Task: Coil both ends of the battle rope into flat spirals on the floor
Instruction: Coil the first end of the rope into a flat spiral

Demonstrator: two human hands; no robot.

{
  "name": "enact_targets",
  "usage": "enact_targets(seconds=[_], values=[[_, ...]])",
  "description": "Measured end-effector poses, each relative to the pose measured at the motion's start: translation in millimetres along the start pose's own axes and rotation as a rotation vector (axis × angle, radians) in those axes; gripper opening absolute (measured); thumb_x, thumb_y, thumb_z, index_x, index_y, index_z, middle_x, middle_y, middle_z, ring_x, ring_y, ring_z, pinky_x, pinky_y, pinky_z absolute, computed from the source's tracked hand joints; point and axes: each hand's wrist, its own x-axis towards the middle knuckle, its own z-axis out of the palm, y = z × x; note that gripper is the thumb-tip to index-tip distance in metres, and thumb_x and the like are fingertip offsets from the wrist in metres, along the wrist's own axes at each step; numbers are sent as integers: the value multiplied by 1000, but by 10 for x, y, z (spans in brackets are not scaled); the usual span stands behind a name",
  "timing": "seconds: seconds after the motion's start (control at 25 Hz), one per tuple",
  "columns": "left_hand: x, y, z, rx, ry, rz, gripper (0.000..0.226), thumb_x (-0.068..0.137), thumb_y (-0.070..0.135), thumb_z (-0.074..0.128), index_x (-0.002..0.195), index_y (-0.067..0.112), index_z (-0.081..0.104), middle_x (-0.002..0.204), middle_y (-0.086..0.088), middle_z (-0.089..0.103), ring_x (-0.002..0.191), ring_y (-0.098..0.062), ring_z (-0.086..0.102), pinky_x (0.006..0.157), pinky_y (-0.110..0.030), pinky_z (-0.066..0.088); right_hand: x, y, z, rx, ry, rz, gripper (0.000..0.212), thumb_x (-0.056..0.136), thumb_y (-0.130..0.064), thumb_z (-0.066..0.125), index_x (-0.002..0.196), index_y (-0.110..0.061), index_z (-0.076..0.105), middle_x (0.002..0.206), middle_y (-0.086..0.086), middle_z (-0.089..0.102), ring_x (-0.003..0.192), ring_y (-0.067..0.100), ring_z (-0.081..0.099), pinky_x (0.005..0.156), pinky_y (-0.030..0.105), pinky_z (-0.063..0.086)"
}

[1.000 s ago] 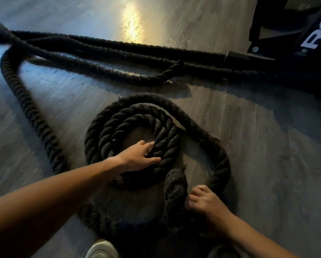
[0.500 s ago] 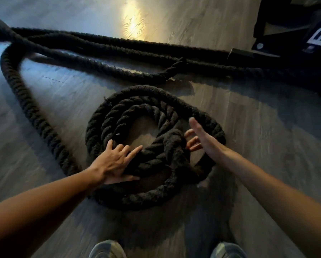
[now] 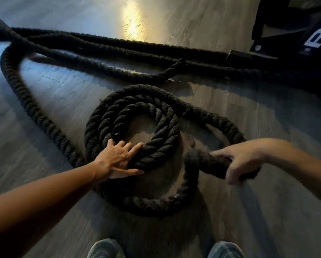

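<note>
Plank floor [image 3: 16, 146] bears coarse, twisted rope [image 3: 137, 90], loosely spiralled.

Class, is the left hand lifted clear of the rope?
No, the left hand rests flat on the coiled rope, fingers spread.

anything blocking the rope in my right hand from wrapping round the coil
Nothing visible does. The right hand grips the rope beside the coil, with only bare floor between them; the left hand presses flat on the inner turns.
</note>
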Motion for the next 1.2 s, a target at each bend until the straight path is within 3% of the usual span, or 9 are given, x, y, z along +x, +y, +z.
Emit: enact_targets(seconds=[0.2,0.36,0.52,0.56,0.68,0.8,0.96,1.04,1.2], values=[[-25,-112,40,-44,-45,9,113,68,100,9,157,33,-3,138,1,49,122,-26,48,109,-59,28,44,171,-84,-419,-18,420,44,64,-11,79,107,-15,70,77,0,67,73,19,66,57,30,50],[-57,-88,16,-103,-33,-21,112,66,100,20,157,38,0,136,1,50,125,-27,48,116,-61,22,36,156,-361,-378,45,450,98,67,-11,88,149,-29,39,101,-6,59,96,19,66,63,27,55],[-133,66,139,-132,48,-96,109,70,95,23,158,37,-2,134,-2,49,133,-28,41,119,-64,10,105,-86,-412,28,255,127,132,46,-65,90,153,-50,16,138,-15,43,121,13,51,95,29,48],[-148,78,152,-133,49,-104,108,71,95,21,158,36,-4,135,-2,49,135,-28,39,119,-64,9,159,-213,-354,36,341,85,122,49,-65,87,152,-46,25,137,-14,47,118,15,55,94,31,51],[-170,80,140,-129,40,-107,108,71,97,14,157,36,-8,136,-3,48,135,-28,39,119,-64,10,370,-516,-275,-216,532,165,62,68,-21,68,129,-23,59,97,-2,63,77,19,65,47,23,51],[-129,158,81,-132,8,-152,108,71,97,8,157,35,-9,136,-6,47,133,-28,41,118,-64,13,379,-581,-343,-589,124,281,40,71,-3,71,107,-19,76,101,2,76,83,20,71,40,14,43],[43,360,-76,-208,-7,-231,108,69,96,11,157,36,-3,135,-9,49,125,-31,46,111,-63,23,591,-586,199,-424,-412,74,38,76,8,72,110,-9,76,89,4,73,72,17,62,62,28,49],[108,537,-124,-220,9,-259,110,66,99,9,157,37,0,131,-9,52,120,-30,49,101,-59,30,848,-768,623,-242,-286,-85,39,73,10,70,107,-8,72,82,1,68,70,16,60,60,28,48],[228,906,-240,-290,-91,-346,120,53,105,13,155,42,9,133,-8,53,121,-30,48,93,-56,31,1037,-1005,1047,-139,360,-442,48,64,-16,71,110,-29,70,104,-2,69,98,19,65,78,25,55]])
